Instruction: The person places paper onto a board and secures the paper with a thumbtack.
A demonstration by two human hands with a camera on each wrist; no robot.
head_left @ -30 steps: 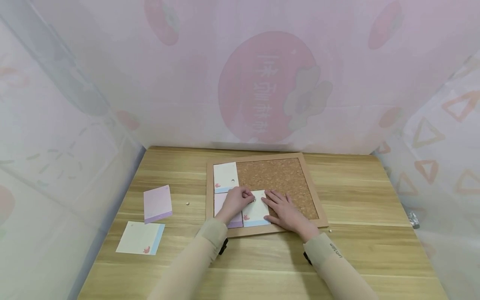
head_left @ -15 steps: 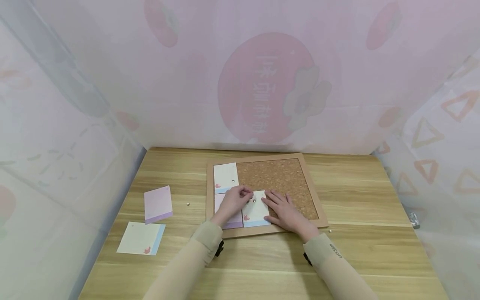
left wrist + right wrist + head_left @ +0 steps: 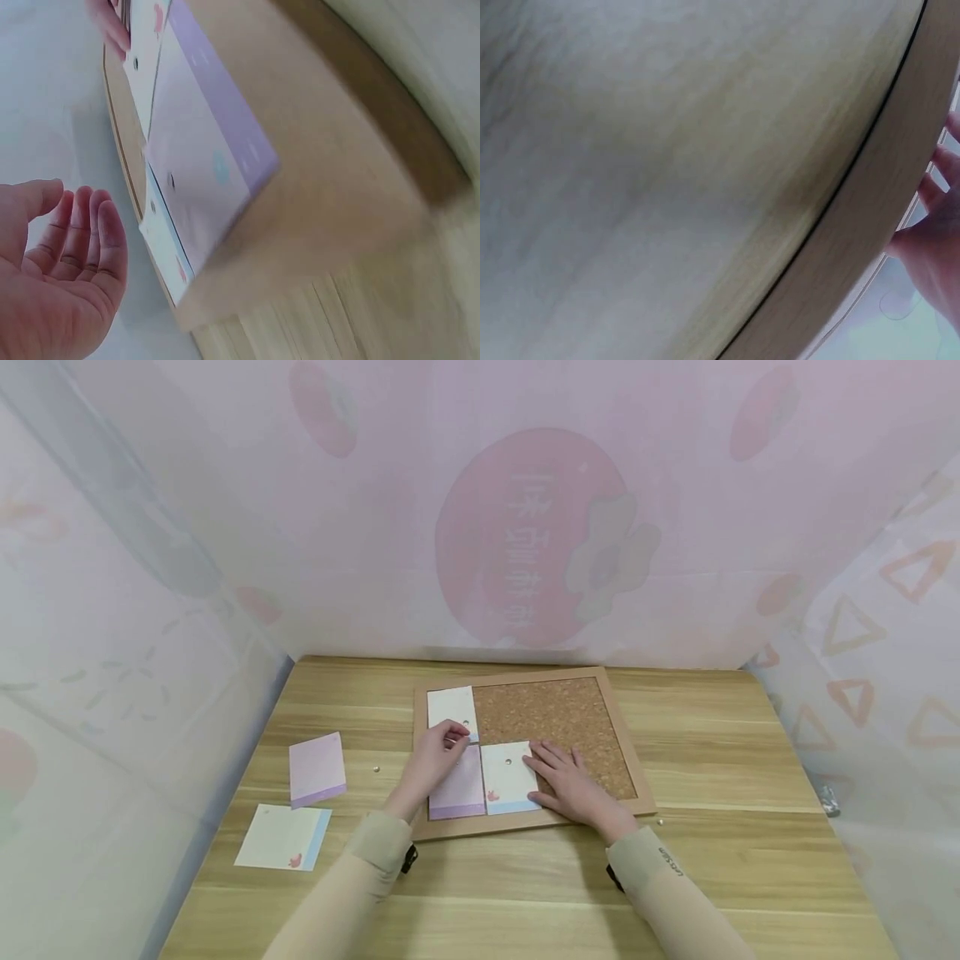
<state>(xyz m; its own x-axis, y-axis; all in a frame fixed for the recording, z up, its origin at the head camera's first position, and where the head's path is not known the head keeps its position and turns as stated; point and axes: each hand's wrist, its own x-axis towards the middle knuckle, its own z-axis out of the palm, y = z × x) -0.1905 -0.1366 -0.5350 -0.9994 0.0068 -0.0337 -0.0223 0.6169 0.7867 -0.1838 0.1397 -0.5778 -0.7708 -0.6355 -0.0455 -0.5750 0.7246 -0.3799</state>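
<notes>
A wood-framed cork board [image 3: 555, 714] lies on the table with three note cards on its left part. My right hand [image 3: 573, 789] rests with spread fingers on the cork and on the right edge of a white card [image 3: 512, 785], which bears a pushpin [image 3: 508, 762]. My left hand [image 3: 427, 766] hovers over the purple card [image 3: 461, 789] and the upper white card [image 3: 450, 703]. In the left wrist view its fingers are loosely bent, apart from the thumb, with nothing between them. A pin [image 3: 170, 180] also sits in the purple card.
On the table left of the board lie a loose purple card [image 3: 317, 768] and a loose white card [image 3: 281, 837]. One loose pin [image 3: 377, 769] is left of the board, another pin [image 3: 660, 822] by its lower right corner. Printed cloth [image 3: 360, 527] surrounds the table.
My left hand has let go of the pin in the lower white card and moved left, uncovering most of the purple card on the board. The right hand has stayed in place.
</notes>
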